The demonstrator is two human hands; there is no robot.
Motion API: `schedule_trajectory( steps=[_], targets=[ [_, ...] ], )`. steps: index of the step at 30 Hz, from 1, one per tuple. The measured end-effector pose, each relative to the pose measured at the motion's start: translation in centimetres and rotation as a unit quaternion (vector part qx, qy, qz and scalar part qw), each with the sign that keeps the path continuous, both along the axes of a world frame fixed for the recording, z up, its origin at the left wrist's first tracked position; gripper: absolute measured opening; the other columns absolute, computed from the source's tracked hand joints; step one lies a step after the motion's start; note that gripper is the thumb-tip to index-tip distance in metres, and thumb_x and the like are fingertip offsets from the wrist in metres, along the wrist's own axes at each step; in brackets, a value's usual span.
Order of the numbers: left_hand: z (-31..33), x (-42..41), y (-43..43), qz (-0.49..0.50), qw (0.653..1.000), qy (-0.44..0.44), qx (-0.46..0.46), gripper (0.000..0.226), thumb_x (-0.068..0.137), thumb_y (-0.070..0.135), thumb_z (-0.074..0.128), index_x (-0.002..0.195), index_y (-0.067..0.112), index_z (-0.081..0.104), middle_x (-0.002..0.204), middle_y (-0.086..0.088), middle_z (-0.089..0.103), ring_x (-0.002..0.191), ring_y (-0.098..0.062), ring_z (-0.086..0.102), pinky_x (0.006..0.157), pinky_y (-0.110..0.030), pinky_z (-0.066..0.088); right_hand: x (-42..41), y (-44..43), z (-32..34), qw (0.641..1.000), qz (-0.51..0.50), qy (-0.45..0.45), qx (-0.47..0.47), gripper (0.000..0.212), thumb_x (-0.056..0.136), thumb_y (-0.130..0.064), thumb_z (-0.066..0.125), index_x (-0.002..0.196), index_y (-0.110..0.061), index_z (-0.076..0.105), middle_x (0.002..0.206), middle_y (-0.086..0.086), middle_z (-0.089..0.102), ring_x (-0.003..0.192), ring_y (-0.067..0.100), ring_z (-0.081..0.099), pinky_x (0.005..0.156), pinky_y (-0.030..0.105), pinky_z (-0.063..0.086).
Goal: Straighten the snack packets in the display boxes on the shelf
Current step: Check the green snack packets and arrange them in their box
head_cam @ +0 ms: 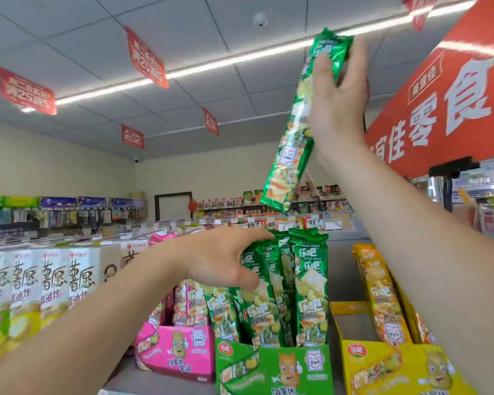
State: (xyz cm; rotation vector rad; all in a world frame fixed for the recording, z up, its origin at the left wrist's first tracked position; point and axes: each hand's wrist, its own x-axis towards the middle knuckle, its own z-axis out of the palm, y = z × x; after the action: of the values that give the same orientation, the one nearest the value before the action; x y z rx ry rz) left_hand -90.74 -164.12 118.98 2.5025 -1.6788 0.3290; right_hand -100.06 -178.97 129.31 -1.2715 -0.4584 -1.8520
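Green box nearest, front & centre on the shelf, w/ pink box touching it on the left and yellow box just beside it on the right. Green packets stand upright in the green box, packed close, tops roughly level; the ones on the left lean a bit to the left. Pink box holds a few packets leaning right toward the green ones. Yellow packets lean back-left along the right wall of their box; the box's left part shows bare floor.

L hand reaches in from the left at the green packets' upper part: fingers straight, tips at the packet tops, thumb spread low and touching a packet front. Not clasping, grip open.

R hand is raised high above the boxes, thumb in front & fingers behind, clamped on the top half of a held packet, also green. It hangs tilted, lower end well clear above the green packets.

Further left, a row of white packets stands upright side by side. Behind: back shelves w/ small goods, blurred. Red sign upper right, red tags hanging from the ceiling.
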Motion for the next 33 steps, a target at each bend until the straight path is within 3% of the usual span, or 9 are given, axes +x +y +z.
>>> schedule_trajectory(
  steps=[6, 9, 14, 18, 21, 24, 27, 31, 33],
  targets=[
    [-0.2, 0.2, 1.0, -0.007, 0.999, 0.047, -0.017, 0.078, 0.087, 0.032, 0.069, 0.150, 0.033, 0.023, 0.151, 0.008, 0.036, 0.131, -0.010, 0.041, 0.110, -0.028, 0.032, 4.6, -1.8, -2.6, 0.972, -0.065, 0.212, -0.076, 0.009, 0.099, -0.018, 0.052, 0.105, -0.014, 0.047, 0.099, 0.017, 0.062, 0.091, 0.033, 0.059, 0.078, 0.043, 0.049],
    [-0.2, 0.0, 0.9, -0.010, 0.997, 0.071, -0.029, 0.074, 0.087, 0.029, 0.070, 0.147, 0.032, 0.028, 0.135, 0.006, 0.051, 0.117, -0.014, 0.055, 0.103, -0.037, 0.043, 5.8, -2.9, -4.6, 0.944, -0.071, 0.302, -0.111, 0.016, 0.098, -0.020, 0.055, 0.109, -0.011, 0.051, 0.094, 0.007, 0.063, 0.081, 0.023, 0.057, 0.075, 0.038, 0.047],
    [-0.2, 0.1, 0.9, -0.010, 0.997, 0.073, -0.032, 0.076, 0.088, 0.035, 0.069, 0.150, 0.033, 0.024, 0.140, 0.014, 0.042, 0.121, -0.006, 0.046, 0.098, -0.021, 0.036, 5.5, -4.6, -6.8, 0.858, -0.091, 0.482, -0.149, 0.021, 0.082, -0.012, 0.075, 0.095, -0.016, 0.058, 0.086, 0.001, 0.058, 0.076, 0.018, 0.054, 0.066, 0.028, 0.042],
    [-0.1, -0.1, 0.6, -0.013, 0.996, 0.073, -0.039, 0.070, 0.087, 0.036, 0.070, 0.146, 0.034, 0.031, 0.133, 0.012, 0.052, 0.113, -0.007, 0.054, 0.098, -0.024, 0.043, 4.7, -5.4, -7.7, 0.769, -0.142, 0.587, -0.210, 0.020, 0.073, -0.019, 0.085, 0.081, -0.019, 0.067, 0.091, -0.004, 0.067, 0.087, 0.011, 0.061, 0.079, 0.028, 0.045],
    [-0.3, -0.1, 0.1, -0.019, 0.997, 0.055, -0.051, 0.066, 0.087, 0.037, 0.070, 0.144, 0.030, 0.036, 0.138, 0.007, 0.048, 0.120, -0.009, 0.050, 0.099, -0.020, 0.037, 4.1, -5.3, -7.9, 0.715, -0.133, 0.636, -0.260, 0.012, 0.077, -0.026, 0.081, 0.083, -0.015, 0.077, 0.070, -0.019, 0.062, 0.072, -0.002, 0.056, 0.078, 0.026, 0.045],
    [-0.1, -0.1, -0.6, -0.018, 0.999, 0.002, -0.037, 0.077, 0.087, 0.042, 0.069, 0.150, 0.025, 0.029, 0.152, 0.006, 0.028, 0.137, -0.010, 0.028, 0.110, -0.020, 0.020, 3.3, -4.9, -7.2, 0.674, -0.137, 0.674, -0.270, 0.034, 0.091, -0.042, 0.063, 0.095, -0.011, 0.078, 0.080, -0.001, 0.069, 0.080, 0.014, 0.062, 0.090, 0.032, 0.046],
    [0.4, -0.3, -1.4, -0.004, 1.000, 0.017, -0.021, 0.082, 0.085, 0.042, 0.071, 0.151, 0.028, 0.025, 0.155, 0.006, 0.031, 0.138, -0.012, 0.032, 0.110, -0.024, 0.023, 2.9, -5.0, -6.4, 0.669, -0.123, 0.688, -0.253, 0.035, 0.096, -0.041, 0.053, 0.086, -0.023, 0.080, 0.098, -0.009, 0.074, 0.105, 0.015, 0.063, 0.103, 0.035, 0.040],
    [0.4, -0.3, -1.8, 0.010, 1.000, 0.004, -0.013, 0.074, 0.085, 0.043, 0.070, 0.145, 0.031, 0.029, 0.133, 0.001, 0.051, 0.112, -0.017, 0.051, 0.099, -0.037, 0.041, 3.4, -5.6, -6.6, 0.766, -0.067, 0.613, -0.182, 0.016, 0.090, -0.022, 0.066, 0.081, -0.015, 0.078, 0.092, 0.003, 0.077, 0.084, 0.012, 0.070, 0.086, 0.027, 0.053],
    [0.1, -0.2, -1.5, 0.004, 1.000, 0.011, -0.024, 0.073, 0.086, 0.042, 0.069, 0.145, 0.034, 0.027, 0.130, 0.001, 0.052, 0.108, -0.018, 0.053, 0.098, -0.039, 0.042, 4.1, -5.8, -6.4, 0.746, -0.153, 0.617, -0.199, 0.018, 0.087, -0.029, 0.070, 0.092, -0.014, 0.078, 0.111, 0.001, 0.072, 0.095, 0.015, 0.065, 0.086, 0.031, 0.051]
  ],
)
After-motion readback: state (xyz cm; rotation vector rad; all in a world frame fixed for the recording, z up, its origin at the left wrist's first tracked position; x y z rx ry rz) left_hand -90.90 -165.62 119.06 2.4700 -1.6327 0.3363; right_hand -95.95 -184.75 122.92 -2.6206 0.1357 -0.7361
